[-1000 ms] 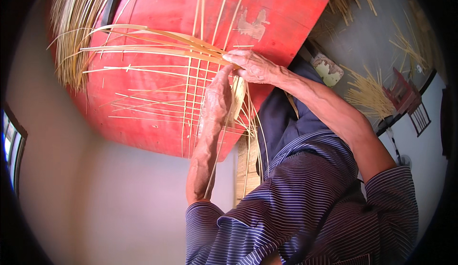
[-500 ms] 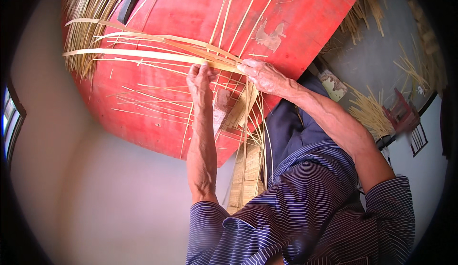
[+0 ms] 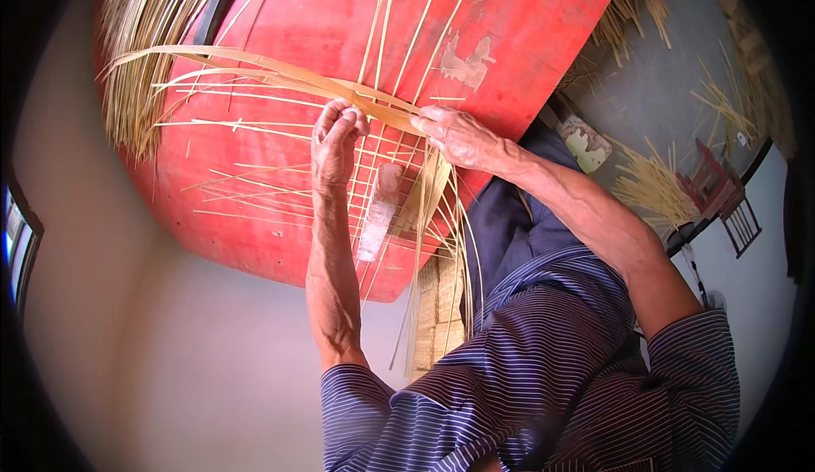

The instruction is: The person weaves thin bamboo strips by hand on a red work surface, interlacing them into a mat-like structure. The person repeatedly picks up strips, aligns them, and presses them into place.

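Several long, flat bamboo strips [image 3: 284, 71] run out to the left over a red tabletop. My left hand [image 3: 337, 141] is closed in a pinch on the strips, fingertips pressed together. To its right, my right hand [image 3: 458, 135] grips the right end of the same bundle between thumb and fingers. Below the hands lies an open lattice of thin woven bamboo splints [image 3: 363, 160], their loose ends spreading left and toward me. A pale, worn block [image 3: 379, 213] rests on this lattice, and a wider bamboo piece [image 3: 429, 185] lies beside it.
The red tabletop [image 3: 255, 166] carries a thick bundle of bamboo splints [image 3: 140, 56] at far left, next to a dark flat bar [image 3: 212, 14]. More splints [image 3: 645, 185] lie on the floor at right, near a small red stool [image 3: 711, 175].
My left hand has shifted slightly left and up along the strips, which now lie more bunched together. The pale block and lattice show more fully. The whole view has moved a little.
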### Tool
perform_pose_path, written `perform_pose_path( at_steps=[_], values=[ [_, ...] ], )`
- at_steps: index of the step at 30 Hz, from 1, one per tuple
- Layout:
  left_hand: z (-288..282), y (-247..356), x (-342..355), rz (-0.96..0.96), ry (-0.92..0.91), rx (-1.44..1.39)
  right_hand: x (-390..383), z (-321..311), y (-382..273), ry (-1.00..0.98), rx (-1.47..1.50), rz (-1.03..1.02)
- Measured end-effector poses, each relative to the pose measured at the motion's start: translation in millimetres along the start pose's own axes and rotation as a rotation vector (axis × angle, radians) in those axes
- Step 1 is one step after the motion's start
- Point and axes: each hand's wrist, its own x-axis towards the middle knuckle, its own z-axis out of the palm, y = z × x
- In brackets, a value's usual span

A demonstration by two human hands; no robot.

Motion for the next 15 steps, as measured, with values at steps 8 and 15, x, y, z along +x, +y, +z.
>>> perform_pose_path(
  at_steps=[8, 15],
  values=[
    [16.8, -10.8, 1.2, -0.052, 0.346, 0.514, 2.5, -0.9, -1.2, 0.002, 0.001, -0.015],
    [7.8, -21.4, -12.6, 0.039, 0.226, 0.408, 5.1, -0.3, 6.8, -0.01, -0.012, -0.06]
  ],
)
